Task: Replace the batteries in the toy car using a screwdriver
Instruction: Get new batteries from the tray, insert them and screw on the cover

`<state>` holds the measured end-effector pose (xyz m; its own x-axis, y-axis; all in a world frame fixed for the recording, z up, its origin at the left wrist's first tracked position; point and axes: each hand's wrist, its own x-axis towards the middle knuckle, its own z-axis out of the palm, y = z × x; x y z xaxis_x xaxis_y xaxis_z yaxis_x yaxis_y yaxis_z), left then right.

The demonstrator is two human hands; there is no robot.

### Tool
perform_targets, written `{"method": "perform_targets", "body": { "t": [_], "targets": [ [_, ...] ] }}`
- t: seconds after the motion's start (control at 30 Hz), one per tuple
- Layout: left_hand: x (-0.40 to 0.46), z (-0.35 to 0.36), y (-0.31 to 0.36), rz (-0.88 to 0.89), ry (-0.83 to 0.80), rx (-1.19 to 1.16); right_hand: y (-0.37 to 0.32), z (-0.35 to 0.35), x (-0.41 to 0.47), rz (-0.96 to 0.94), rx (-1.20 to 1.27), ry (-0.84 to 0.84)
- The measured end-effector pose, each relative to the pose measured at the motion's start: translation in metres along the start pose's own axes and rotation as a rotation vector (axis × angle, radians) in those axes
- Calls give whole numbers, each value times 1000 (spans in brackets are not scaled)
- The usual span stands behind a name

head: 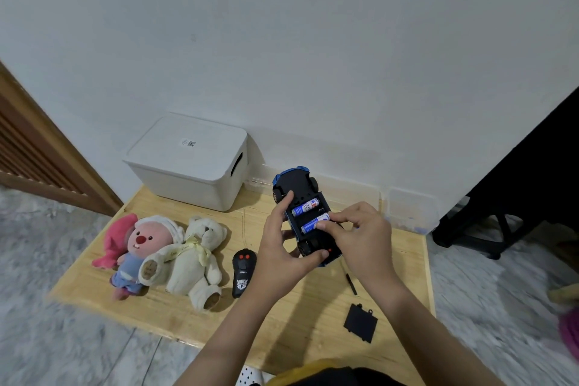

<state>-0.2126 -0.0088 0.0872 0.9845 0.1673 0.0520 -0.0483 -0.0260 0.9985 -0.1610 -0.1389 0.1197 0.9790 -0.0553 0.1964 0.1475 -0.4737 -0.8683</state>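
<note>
Left hand (283, 244): forearm reaching in from the lower centre, index finger stretched forward, thumb hooked underneath at the near end, curled in a grip. Right hand (360, 236): forearm entering from the lower right, wrist bent leftward, fingers curled, thumb and fingertips pinching. Both hands close together, nearly touching.

Single view only: a wide-angle camera worn on the person's head, looking forward and down onto a low wooden table (175, 316) set against a white wall (282, 41). It sits close above the work, both forearms entering from the bottom edge, with the left hand (279, 247) and right hand (360, 238) near frame centre. Straight lines bow towards the edges
</note>
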Motion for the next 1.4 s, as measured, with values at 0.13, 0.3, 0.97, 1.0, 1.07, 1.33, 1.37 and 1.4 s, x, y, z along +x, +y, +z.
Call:
{"method": "perform_targets", "body": {
  "t": [0.13,0.3,0.97,1.0,1.07,1.33,1.37,1.4],
  "targets": [
    [-2,-2,-1,-3,7,-14,0,3,-3,7,7,18],
    [-5,-5,-2,9,29,55,7,6,-7,-106,-133,-108],
    [-19,-2,-12,-99,-5,35,-4,-3,-2,128,331,-385],
    [-19,-2,-12,-103,-5,31,-2,-2,-2,65,247,-355],
    [-19,-1,-13,-109,-6,29,1,-1,-1,-87,26,-345],
    [-19,-2,-13,-129,-36,42,-8,-11,18,-526,-682,-622],
    [-18,-2,-12,-128,-39,37,-9,-12,19,-527,-624,-615],
    [-17,-3,-12,-126,-42,33,-10,-14,19,-498,-518,-596]
  ]
}}
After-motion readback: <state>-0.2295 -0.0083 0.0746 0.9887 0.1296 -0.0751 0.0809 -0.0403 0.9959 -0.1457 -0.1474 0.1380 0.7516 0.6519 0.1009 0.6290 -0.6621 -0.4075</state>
